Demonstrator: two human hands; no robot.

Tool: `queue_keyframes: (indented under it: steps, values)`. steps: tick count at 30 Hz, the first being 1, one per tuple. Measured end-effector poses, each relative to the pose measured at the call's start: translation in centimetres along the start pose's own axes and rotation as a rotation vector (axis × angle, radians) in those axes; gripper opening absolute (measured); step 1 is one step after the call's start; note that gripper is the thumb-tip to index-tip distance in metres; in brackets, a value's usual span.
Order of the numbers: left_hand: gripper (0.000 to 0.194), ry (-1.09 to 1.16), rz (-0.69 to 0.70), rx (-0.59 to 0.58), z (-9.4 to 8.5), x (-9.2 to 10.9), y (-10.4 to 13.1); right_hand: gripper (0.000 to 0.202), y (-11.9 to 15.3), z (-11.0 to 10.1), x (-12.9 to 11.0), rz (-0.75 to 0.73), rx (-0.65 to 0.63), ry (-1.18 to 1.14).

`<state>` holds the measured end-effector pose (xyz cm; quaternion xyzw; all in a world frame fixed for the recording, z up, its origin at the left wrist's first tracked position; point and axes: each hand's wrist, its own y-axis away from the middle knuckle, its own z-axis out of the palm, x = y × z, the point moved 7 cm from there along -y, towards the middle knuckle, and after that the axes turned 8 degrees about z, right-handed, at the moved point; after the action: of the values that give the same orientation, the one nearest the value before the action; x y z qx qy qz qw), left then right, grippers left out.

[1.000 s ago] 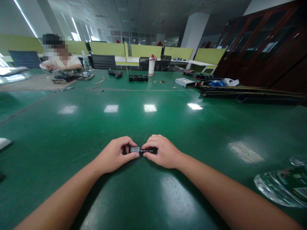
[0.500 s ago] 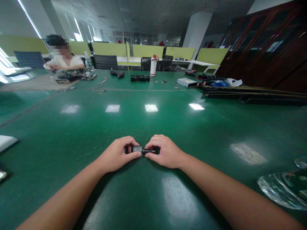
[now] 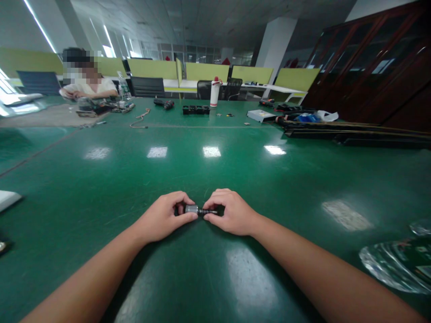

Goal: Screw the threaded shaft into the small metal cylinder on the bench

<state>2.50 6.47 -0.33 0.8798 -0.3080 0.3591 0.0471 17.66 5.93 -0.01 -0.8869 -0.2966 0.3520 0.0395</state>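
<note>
Near the middle of the green table [image 3: 182, 170], a small metal cylinder [image 3: 191, 209] with a thin dark shaft [image 3: 207, 211] lies sideways between my hands. My left hand [image 3: 164, 216] pinches the silver cylinder between thumb and fingers. Around the dark ridged shaft to the right, the thumb and fingers of my right hand [image 3: 232, 212] are closed. Both hands rest low over the tabletop, their fingertips slightly apart. The left end of the cylinder is partly hidden by my left fingers.
A transparent plastic package [image 3: 397, 264] is at the right edge, a white object [image 3: 8, 199] at the left. A white bottle [image 3: 215, 92], black parts [image 3: 195, 110] and a metal box [image 3: 261, 115] stand farther back. A person [image 3: 89, 85] sits at the far left.
The whole view has shifted very slightly. Both hands keep the same grip on the small part.
</note>
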Motion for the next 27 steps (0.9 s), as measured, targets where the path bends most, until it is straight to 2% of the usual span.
queue_keyframes:
  steps: [13,27]
  values:
    - [0.025,-0.002,-0.012,-0.007,0.0,-0.1,0.0,0.008,0.1,-0.4,0.4,0.011,0.011,0.000]
    - [0.026,-0.005,-0.032,0.040,-0.3,-0.5,0.0,0.007,-0.2,-1.0,1.2,0.065,0.025,0.012]
